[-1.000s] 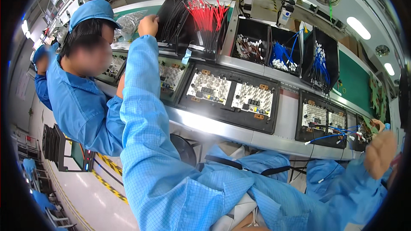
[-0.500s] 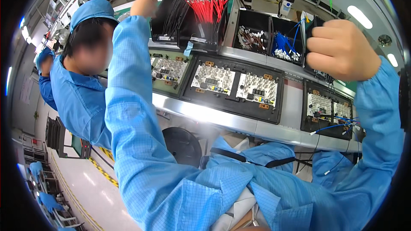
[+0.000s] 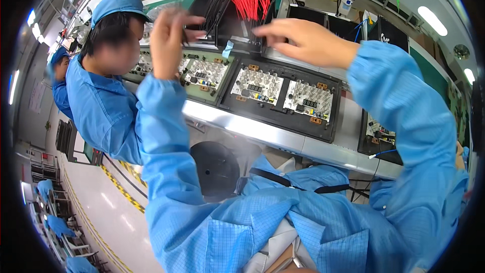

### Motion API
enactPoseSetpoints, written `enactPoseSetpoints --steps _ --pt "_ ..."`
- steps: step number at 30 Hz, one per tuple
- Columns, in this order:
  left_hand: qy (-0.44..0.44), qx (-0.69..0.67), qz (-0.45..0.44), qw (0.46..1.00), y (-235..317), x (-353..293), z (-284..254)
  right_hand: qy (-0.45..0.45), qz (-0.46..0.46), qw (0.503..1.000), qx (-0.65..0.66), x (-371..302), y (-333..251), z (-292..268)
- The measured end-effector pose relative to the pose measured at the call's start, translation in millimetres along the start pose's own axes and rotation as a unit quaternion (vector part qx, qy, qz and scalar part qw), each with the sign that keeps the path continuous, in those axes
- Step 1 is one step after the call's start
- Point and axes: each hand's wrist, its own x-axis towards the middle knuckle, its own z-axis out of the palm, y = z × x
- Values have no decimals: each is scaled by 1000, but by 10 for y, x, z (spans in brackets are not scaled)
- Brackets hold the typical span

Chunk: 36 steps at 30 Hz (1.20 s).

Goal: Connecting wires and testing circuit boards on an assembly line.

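My left hand [image 3: 169, 40] is raised over the bench beside the bin of black wires [image 3: 218, 7]. Its fingers point right and are smeared by motion; dark thin streaks show around them, and I cannot make out whether it holds a wire. My right hand [image 3: 305, 43] reaches leftward above the bench, fingers stretched out and somewhat apart, nothing visible in them. Red wires with white ends [image 3: 247, 2] stand in a black bin just beyond the two hands. Below lies a black fixture [image 3: 283, 114] bearing two white circuit boards, one left [image 3: 257, 85] and one right [image 3: 309, 100].
A green fixture [image 3: 212, 91] with a circuit board lies left of the black one. Another fixture with a board [image 3: 378, 127] is partly behind my right sleeve, a blue wire [image 3: 382, 153] over its front. A co-worker [image 3: 103, 101] in blue sits close on my left. A round black stool [image 3: 214, 172] stands below the bench.
My right hand has swept left from over the blue-wire bin, its fist opening. My left hand has come down and nearer, its fingers now reaching right. The view has shifted slightly.
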Motion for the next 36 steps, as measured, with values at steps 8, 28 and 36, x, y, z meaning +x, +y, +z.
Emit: enactPoseSetpoints --steps 8,28,36 --pt "30 -266 -103 958 -160 -1233 1109 -8 -58 993 99 382 -164 461" --pt "136 -152 -74 976 -760 -1628 825 -35 0 998 -60 7 -355 690" --pt "64 85 -24 994 -942 -1563 285 -110 -67 989 -77 -411 -146 564"
